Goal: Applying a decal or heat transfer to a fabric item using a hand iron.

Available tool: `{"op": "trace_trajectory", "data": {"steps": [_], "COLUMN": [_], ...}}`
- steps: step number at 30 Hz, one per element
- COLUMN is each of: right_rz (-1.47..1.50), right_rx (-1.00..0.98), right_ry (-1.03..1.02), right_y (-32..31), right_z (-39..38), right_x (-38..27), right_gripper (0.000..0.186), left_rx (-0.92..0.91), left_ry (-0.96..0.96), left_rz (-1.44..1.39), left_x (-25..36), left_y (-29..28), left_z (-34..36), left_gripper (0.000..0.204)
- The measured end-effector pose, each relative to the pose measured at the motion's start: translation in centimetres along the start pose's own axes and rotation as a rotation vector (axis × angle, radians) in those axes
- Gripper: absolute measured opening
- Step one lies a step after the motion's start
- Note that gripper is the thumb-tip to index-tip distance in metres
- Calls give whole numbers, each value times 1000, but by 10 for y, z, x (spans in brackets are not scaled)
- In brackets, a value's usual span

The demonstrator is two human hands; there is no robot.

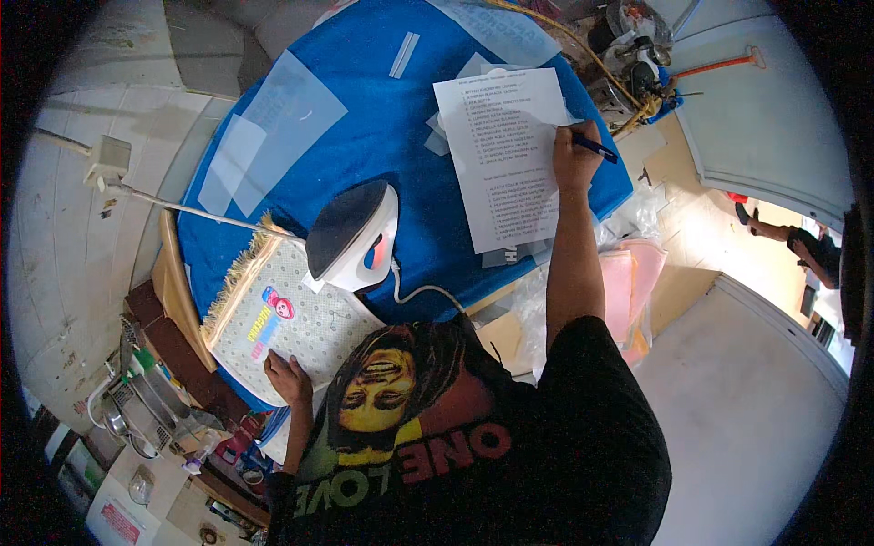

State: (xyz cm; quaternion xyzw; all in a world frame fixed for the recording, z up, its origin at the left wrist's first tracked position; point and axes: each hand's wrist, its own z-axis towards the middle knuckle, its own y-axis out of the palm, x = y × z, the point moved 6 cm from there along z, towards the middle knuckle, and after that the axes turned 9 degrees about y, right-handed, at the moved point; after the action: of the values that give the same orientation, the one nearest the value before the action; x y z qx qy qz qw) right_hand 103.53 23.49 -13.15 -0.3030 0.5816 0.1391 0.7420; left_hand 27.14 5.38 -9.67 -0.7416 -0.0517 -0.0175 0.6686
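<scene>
My right hand [574,156] grips a dark blue pen [596,147] over the right edge of a white printed sheet [501,155] lying on the blue-covered table [382,118]. My left hand [289,378] rests flat on the near edge of a pale dotted cloth [309,318] with a fringed border and a small colourful print. A white and black clothes iron [350,235] stands on that cloth's far corner, its white cord trailing toward me.
Translucent film pieces [273,127] lie across the blue cover. Tools and a yellow cable [628,64] crowd the far right. Pink sheets and plastic [628,273] sit right of the table. A wall socket [107,159] is left. Another person [801,241] is far right.
</scene>
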Motion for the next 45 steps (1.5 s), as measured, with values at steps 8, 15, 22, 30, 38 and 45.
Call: {"op": "trace_trajectory", "data": {"steps": [8, 15, 22, 30, 38, 45], "right_rz": [-75, -91, -124, 496, 1086, -383], "right_rx": [39, 52, 122, 117, -316, -603], "right_ry": [-4, 67, 0, 463, 517, -99], "right_y": [-1, 0, -5, -19, -75, -33], "right_z": [2, 4, 11, 13, 51, -30], "right_x": [-1, 10, 7, 30, 53, -29], "right_gripper": [12, 13, 13, 9, 42, 43], "left_rx": [18, 2, 49, 86, 126, 216], "left_ry": [2, -21, -5, 4, 53, 7], "left_rz": [17, 66, 17, -15, 80, -36], "left_x": [-6, 0, 1, -5, -9, 11], "left_y": [2, 1, 3, 4, 10, -15], "left_z": [-4, 1, -1, -2, -8, -8], "left_gripper": [61, 62, 60, 60, 63, 66]}}
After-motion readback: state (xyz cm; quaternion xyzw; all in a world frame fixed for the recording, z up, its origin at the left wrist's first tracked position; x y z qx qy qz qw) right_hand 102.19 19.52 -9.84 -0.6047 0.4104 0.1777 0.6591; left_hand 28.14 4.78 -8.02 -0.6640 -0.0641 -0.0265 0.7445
